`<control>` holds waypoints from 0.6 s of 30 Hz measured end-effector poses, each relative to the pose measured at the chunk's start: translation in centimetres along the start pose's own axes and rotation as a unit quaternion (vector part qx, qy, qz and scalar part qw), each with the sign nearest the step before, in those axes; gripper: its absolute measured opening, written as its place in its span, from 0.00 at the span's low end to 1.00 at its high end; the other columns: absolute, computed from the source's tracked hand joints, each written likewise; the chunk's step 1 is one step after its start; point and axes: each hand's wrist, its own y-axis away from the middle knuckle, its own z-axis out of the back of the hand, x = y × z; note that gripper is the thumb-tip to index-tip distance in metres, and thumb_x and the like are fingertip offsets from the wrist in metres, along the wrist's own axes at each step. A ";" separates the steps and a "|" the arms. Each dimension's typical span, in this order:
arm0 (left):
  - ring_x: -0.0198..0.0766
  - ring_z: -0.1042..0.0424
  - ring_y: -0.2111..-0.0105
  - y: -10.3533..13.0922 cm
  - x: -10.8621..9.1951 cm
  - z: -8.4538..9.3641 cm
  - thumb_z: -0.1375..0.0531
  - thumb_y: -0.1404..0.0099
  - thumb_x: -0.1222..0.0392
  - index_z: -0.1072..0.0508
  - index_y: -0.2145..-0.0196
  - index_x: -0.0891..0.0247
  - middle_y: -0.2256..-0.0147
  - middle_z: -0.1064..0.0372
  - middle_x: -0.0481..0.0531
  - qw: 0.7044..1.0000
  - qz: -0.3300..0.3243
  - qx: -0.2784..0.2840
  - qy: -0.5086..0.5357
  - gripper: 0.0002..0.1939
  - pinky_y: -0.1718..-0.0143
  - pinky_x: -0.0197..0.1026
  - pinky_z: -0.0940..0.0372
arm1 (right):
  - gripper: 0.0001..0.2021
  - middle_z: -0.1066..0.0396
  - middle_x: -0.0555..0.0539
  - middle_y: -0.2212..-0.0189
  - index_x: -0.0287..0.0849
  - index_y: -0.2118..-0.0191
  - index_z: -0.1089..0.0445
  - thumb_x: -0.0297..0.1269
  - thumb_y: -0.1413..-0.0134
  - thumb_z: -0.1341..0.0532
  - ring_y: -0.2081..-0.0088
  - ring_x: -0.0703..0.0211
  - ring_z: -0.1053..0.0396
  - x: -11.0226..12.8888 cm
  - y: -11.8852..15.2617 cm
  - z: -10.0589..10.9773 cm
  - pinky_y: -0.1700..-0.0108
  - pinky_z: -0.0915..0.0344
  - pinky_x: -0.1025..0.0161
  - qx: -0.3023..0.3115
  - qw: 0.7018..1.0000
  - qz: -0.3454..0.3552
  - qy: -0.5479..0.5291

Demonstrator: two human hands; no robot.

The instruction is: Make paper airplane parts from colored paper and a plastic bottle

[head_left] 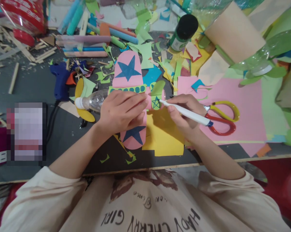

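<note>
A model airplane (pixel 95 100) made from a clear plastic bottle lies on the dark table. Its pink paper wings carry blue stars (pixel 128 68), and a yellow paper propeller (pixel 85 114) sits at the white cap. My left hand (pixel 124 109) lies over the bottle's body, fingers together, pressing it down; part of the body is hidden beneath. In my right hand (pixel 187 112) is a white marker (pixel 187 113) with a blue end. Its tip touches a green tail piece (pixel 156 102), where a star outline is drawn.
Scissors (pixel 224 117) with yellow and red handles lie on pink paper (pixel 247 96) at the right. A blue glue gun (pixel 60 80) rests at the left. Behind are markers (pixel 87 40), a black-capped bottle (pixel 184 32) and paper scraps. Yellow paper (pixel 168 145) lies near the front edge.
</note>
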 end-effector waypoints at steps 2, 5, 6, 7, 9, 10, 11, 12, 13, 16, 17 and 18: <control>0.40 0.26 0.61 0.1 0.0 0.0 0.43 0.38 0.63 0.28 0.54 0.55 0.61 0.22 0.49 1.000 0.006 0.004 0.011 0.14 0.64 0.43 0.34 | 0.03 0.24 0.51 0.72 0.47 0.64 0.27 0.33 0.45 0.36 0.74 0.61 0.28 0.0 0.0 0.0 0.74 0.31 0.62 -0.007 1.000 0.007 -0.001; 0.40 0.26 0.60 0.4 0.1 -0.1 0.43 0.37 0.62 0.29 0.54 0.52 0.59 0.22 0.46 1.000 0.016 0.012 0.018 0.14 0.63 0.43 0.33 | 0.03 0.23 0.50 0.70 0.46 0.63 0.27 0.33 0.45 0.37 0.71 0.60 0.26 0.1 0.0 0.0 0.71 0.29 0.61 0.011 1.000 0.000 0.004; 0.40 0.26 0.60 0.5 0.1 -0.1 0.43 0.37 0.61 0.29 0.54 0.51 0.59 0.22 0.46 0.999 0.021 0.018 0.021 0.14 0.63 0.44 0.33 | 0.03 0.23 0.49 0.70 0.45 0.63 0.27 0.33 0.45 0.37 0.70 0.60 0.26 0.2 0.0 0.0 0.70 0.29 0.61 0.019 1.000 -0.004 0.006; 0.40 0.26 0.60 0.5 0.1 -0.1 0.43 0.37 0.61 0.29 0.54 0.51 0.58 0.22 0.45 0.999 0.027 0.024 0.028 0.13 0.63 0.44 0.34 | 0.03 0.23 0.49 0.70 0.45 0.63 0.27 0.33 0.44 0.37 0.70 0.60 0.26 0.2 0.0 0.1 0.69 0.28 0.61 0.022 1.000 -0.007 0.008; 0.41 0.25 0.58 0.7 0.2 0.0 0.43 0.38 0.62 0.29 0.53 0.51 0.57 0.22 0.46 0.997 0.040 0.043 0.047 0.15 0.62 0.45 0.33 | 0.02 0.23 0.50 0.70 0.44 0.64 0.27 0.34 0.44 0.37 0.70 0.61 0.26 0.2 0.0 0.1 0.69 0.29 0.62 0.019 1.000 -0.008 0.014; 0.42 0.25 0.58 0.8 0.2 0.0 0.43 0.38 0.62 0.29 0.53 0.50 0.57 0.22 0.47 0.996 0.045 0.054 0.052 0.15 0.62 0.46 0.33 | 0.02 0.23 0.50 0.70 0.44 0.64 0.27 0.34 0.44 0.37 0.71 0.61 0.26 0.2 0.0 0.1 0.70 0.29 0.62 0.013 1.000 -0.005 0.014; 0.42 0.25 0.58 0.8 0.2 0.0 0.43 0.38 0.62 0.29 0.53 0.50 0.57 0.22 0.47 0.995 0.049 0.066 0.053 0.16 0.61 0.46 0.33 | 0.02 0.23 0.50 0.71 0.44 0.64 0.27 0.34 0.44 0.37 0.72 0.61 0.27 0.2 0.0 0.1 0.71 0.29 0.62 0.008 1.000 -0.005 0.015; 0.42 0.24 0.58 0.8 0.2 0.0 0.44 0.37 0.61 0.29 0.53 0.49 0.57 0.22 0.47 0.995 0.051 0.074 0.049 0.15 0.61 0.46 0.33 | 0.02 0.23 0.50 0.71 0.45 0.64 0.27 0.35 0.44 0.37 0.72 0.61 0.27 0.2 0.0 0.1 0.72 0.29 0.62 0.004 1.000 -0.005 0.015; 0.42 0.24 0.58 0.8 0.2 0.0 0.44 0.37 0.61 0.29 0.54 0.49 0.57 0.22 0.47 0.995 0.049 0.076 0.040 0.15 0.61 0.46 0.32 | 0.02 0.23 0.50 0.71 0.46 0.64 0.27 0.35 0.44 0.37 0.73 0.61 0.27 0.2 0.0 0.1 0.72 0.29 0.62 0.002 1.000 -0.003 0.013; 0.41 0.24 0.60 0.6 0.1 0.0 0.44 0.37 0.60 0.28 0.56 0.51 0.59 0.21 0.46 0.998 0.034 0.059 0.009 0.12 0.63 0.44 0.32 | 0.03 0.23 0.49 0.70 0.47 0.63 0.27 0.33 0.44 0.36 0.72 0.59 0.26 0.1 0.0 0.1 0.71 0.29 0.61 0.003 1.000 0.003 0.007; 0.41 0.24 0.61 0.6 0.1 0.0 0.44 0.37 0.60 0.28 0.56 0.52 0.60 0.21 0.46 0.998 0.025 0.050 0.001 0.12 0.64 0.44 0.32 | 0.04 0.23 0.49 0.70 0.47 0.63 0.27 0.32 0.45 0.36 0.71 0.59 0.26 0.1 0.0 0.1 0.71 0.29 0.60 0.006 1.000 0.006 0.006; 0.41 0.24 0.62 0.5 0.1 0.0 0.44 0.37 0.61 0.28 0.56 0.52 0.60 0.21 0.46 0.999 0.017 0.042 -0.004 0.12 0.64 0.44 0.32 | 0.04 0.23 0.49 0.70 0.46 0.63 0.28 0.32 0.45 0.37 0.71 0.59 0.26 0.1 0.0 0.1 0.71 0.29 0.60 0.010 1.000 0.007 0.005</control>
